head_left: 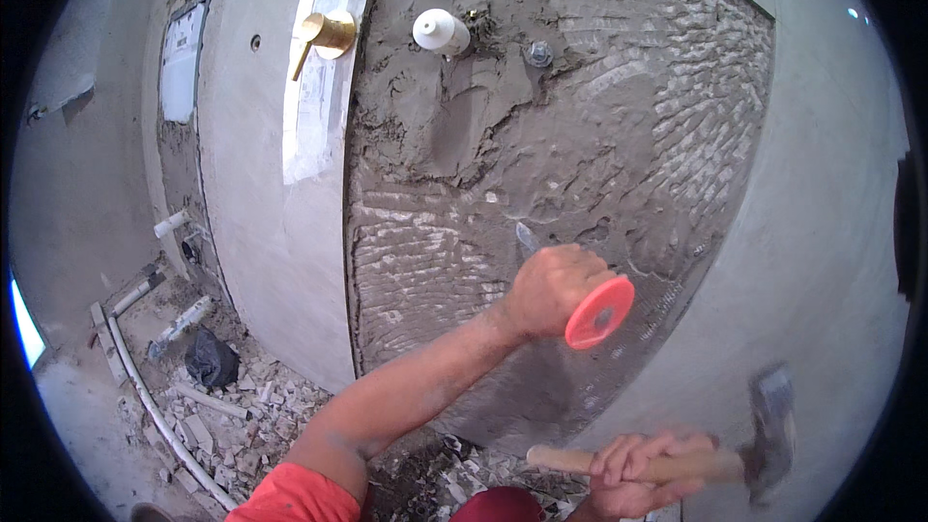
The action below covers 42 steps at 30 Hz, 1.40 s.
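My left hand is closed round a chisel with a round orange-red hand guard. The chisel's metal tip shows just beyond my fist, against the rough grey mortar on the wall. Low on the right, my right hand grips a hammer by its wooden handle. Its metal head, smeared by motion, points to the right, apart from the chisel. Whether the chisel tip has entered the mortar I cannot tell.
A white capped pipe fitting and a smaller metal fitting stick out of the mortar. Left of them is a brass lever valve on a smooth grey panel. Rubble, a white pipe and a black bag lie below.
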Tool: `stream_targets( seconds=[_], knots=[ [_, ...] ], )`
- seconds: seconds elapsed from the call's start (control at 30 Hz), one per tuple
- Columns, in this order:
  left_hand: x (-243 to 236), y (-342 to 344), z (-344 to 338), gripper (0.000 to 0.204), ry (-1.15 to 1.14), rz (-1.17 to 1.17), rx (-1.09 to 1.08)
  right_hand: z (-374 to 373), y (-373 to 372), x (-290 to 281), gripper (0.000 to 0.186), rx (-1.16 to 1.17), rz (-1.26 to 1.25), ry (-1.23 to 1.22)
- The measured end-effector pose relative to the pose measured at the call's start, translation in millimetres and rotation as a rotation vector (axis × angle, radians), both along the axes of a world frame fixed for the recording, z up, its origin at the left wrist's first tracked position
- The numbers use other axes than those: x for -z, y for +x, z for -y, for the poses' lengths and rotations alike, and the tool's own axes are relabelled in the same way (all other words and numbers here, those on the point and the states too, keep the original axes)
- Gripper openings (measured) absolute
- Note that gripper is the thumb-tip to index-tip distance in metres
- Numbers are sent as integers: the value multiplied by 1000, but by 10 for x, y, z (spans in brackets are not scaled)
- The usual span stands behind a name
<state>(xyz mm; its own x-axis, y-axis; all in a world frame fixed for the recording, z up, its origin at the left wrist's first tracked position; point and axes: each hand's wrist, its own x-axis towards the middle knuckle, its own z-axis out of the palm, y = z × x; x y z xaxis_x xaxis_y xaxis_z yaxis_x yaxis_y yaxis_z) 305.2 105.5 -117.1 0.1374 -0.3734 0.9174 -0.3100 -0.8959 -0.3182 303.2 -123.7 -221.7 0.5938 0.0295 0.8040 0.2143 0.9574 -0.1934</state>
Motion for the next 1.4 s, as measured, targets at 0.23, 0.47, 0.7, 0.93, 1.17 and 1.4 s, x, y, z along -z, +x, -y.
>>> stream_targets(
  seconds=[0.23,0.47,0.7,0.93,1.17,1.4],
  knots=[
    [-2,175,-37,21,-29,72,146,-393,-248,-138,47,884,145,-30],
    [-50,27,-228,26,-39,-33,134,-406,171,582,44,86,-79,-466],
    [-31,88,-201,33,-23,-42,80,-671,365,696,50,794,428,-139],
    [-82,49,-183,30,-42,-60,-17,-458,176,616,56,35,-202,-347],
    [-108,102,-145,29,-50,-56,-29,-630,493,515,48,535,246,-614],
    [-114,206,-116,19,-63,-59,-94,-440,225,355,53,-34,-148,-96]
  ],
)
